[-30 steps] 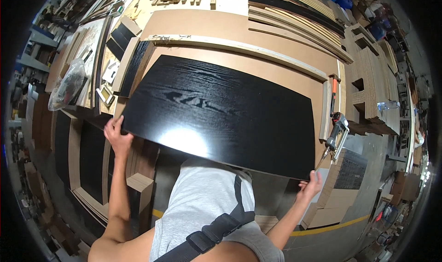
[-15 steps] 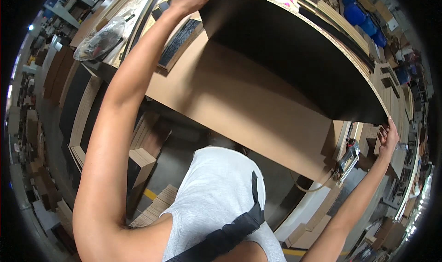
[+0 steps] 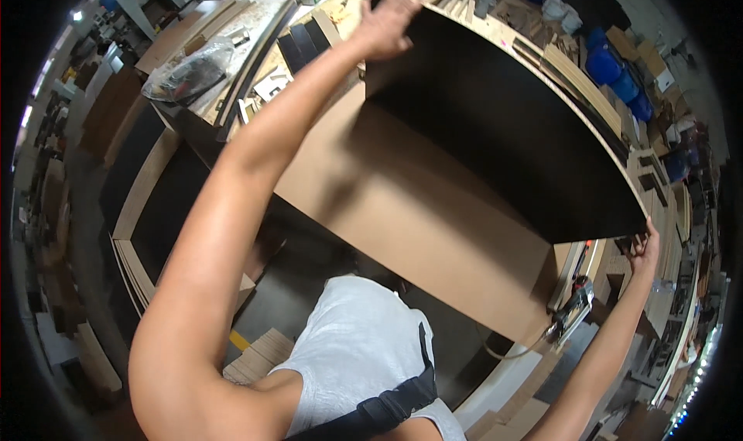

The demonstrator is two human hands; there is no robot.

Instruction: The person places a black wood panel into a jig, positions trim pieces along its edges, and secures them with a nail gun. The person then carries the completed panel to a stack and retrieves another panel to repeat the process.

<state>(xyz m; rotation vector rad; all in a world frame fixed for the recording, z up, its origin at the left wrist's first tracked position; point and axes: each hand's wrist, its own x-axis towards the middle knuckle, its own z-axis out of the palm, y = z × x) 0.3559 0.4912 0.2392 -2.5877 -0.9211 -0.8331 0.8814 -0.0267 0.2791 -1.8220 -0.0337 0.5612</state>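
Observation:
A long black panel (image 3: pixel 495 116) with a raw chipboard edge stands on its long side, tilted, along the far side of a brown board (image 3: pixel 418 232) that lies flat. Up at the panel's far left corner, my left hand (image 3: pixel 389 27) has its fingers over the edge and its thumb against the black face. My right hand (image 3: pixel 644 246) grips the panel's right end at the lower corner, with fingers curled round it. Near that end, beside the brown board, lies a nail gun (image 3: pixel 573 309) with a hose attached.
A clear plastic bag (image 3: pixel 190 73) rests on the bench at the left, near dark strips (image 3: pixel 303 48). Wooden strips (image 3: pixel 584 85) lie behind the panel. Blue drums (image 3: pixel 611 65) stand farther off. Stacked boards (image 3: pixel 263 356) are low at my left.
My left hand and the panel's left corner have come right and down in the picture. The panel's right end and my right hand sit slightly lower. The view has shifted too.

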